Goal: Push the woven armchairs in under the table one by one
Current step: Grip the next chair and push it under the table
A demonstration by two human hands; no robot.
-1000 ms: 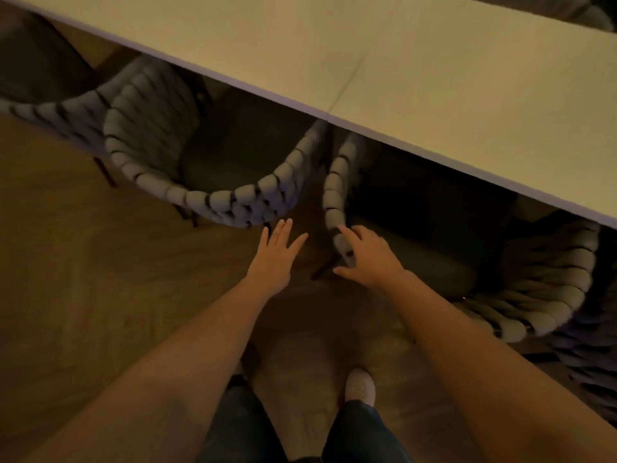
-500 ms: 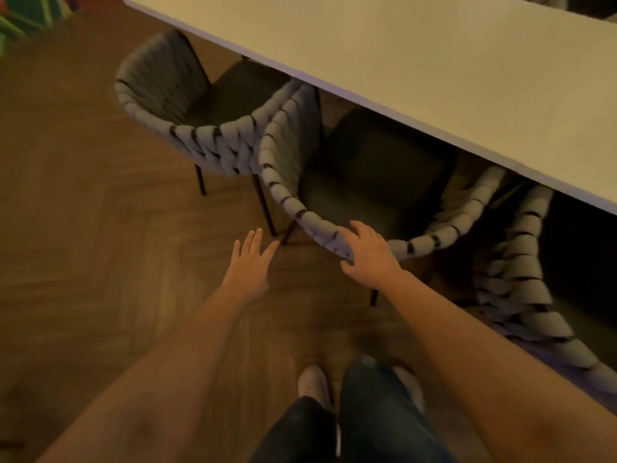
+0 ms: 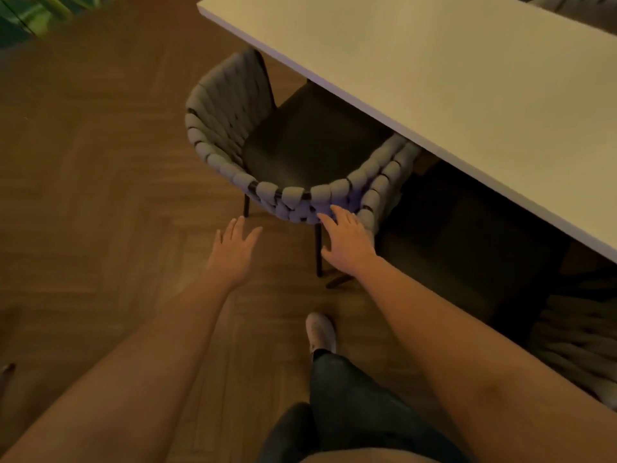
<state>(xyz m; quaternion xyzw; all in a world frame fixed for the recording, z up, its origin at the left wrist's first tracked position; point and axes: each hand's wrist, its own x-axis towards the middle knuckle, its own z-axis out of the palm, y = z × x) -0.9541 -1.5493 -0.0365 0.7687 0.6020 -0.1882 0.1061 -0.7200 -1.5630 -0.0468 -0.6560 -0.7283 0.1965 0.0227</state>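
A grey woven armchair with a dark seat stands at the corner of the pale table, its seat partly under the tabletop. My right hand has straight fingers that touch the woven back rim of this chair. My left hand hovers open over the floor, just short of the rim, touching nothing. A second woven armchair stands right beside the first, further under the table, its dark seat in shadow.
Wooden herringbone floor spreads to the left. My legs and a white shoe are below the hands. Another woven chair shows at the right edge, and green foliage at the top left corner.
I have stepped left along the table; the view now centres on the end chair. My right hand went from the neighbouring chair's rim to this chair's back rim. The left hand stays open.
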